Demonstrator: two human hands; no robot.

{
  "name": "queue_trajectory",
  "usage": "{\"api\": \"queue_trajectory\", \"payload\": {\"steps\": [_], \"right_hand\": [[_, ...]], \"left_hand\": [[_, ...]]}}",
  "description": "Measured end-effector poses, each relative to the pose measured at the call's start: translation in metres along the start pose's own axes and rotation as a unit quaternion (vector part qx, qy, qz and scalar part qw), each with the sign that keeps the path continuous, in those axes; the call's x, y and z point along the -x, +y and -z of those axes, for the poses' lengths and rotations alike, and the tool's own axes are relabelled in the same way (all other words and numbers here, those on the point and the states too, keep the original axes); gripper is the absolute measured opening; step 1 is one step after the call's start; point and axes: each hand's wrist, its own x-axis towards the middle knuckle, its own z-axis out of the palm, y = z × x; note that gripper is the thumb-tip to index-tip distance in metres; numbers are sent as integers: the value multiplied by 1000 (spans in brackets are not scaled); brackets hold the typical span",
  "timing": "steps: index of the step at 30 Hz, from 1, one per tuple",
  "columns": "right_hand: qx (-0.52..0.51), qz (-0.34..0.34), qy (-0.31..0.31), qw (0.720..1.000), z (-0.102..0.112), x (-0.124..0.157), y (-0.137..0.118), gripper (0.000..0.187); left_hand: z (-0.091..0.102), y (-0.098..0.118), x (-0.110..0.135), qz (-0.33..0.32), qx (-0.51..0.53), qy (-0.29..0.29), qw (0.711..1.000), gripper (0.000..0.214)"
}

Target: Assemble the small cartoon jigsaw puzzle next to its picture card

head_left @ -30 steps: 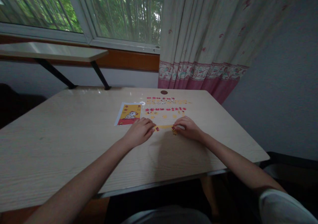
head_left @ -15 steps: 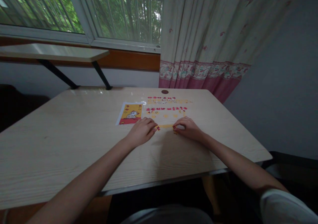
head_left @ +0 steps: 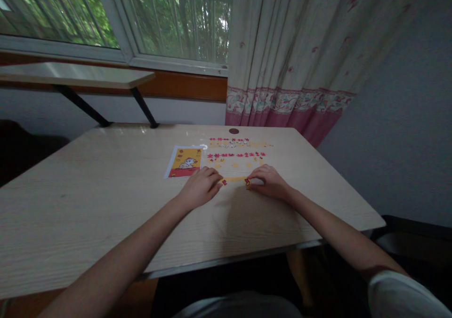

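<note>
My left hand [head_left: 202, 186] is closed at the left end of a row of joined yellow puzzle pieces [head_left: 234, 179], fingertips on the end of the row. A red-and-yellow puzzle piece [head_left: 224, 182] shows at its thumb. At the right end, my right hand [head_left: 269, 181] has thumb and fingers around another red-and-yellow puzzle piece [head_left: 247, 181]. Its fingertips partly cover that piece. Beyond my hands, red puzzle pieces [head_left: 231, 155] lie in a line, with loose yellow puzzle pieces [head_left: 235, 165] on the near side of them.
A picture sheet [head_left: 184, 162] showing a white animal on yellow and red lies left of the pieces. Farther back are more rows of pieces [head_left: 233, 145]. A raised shelf [head_left: 77, 75] stands at the back left; a curtain [head_left: 282, 64] hangs behind the desk [head_left: 106, 191].
The right thumb has moved slightly down and away from the index finger, so more of the small piece there shows. My left hand stays almost where it was.
</note>
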Motion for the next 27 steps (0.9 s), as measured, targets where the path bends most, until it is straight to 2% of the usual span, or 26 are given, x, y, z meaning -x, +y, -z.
{"api": "queue_trajectory", "payload": {"steps": [13,27], "right_hand": [[1,-25,4,1000,-3,-6,4,27],[-8,-16,9,1000,-3,-6,5,26]], "left_hand": [[-2,-2,-6,20,10,13,1000,26],[0,0,-6,14,17,16,1000,28]]}}
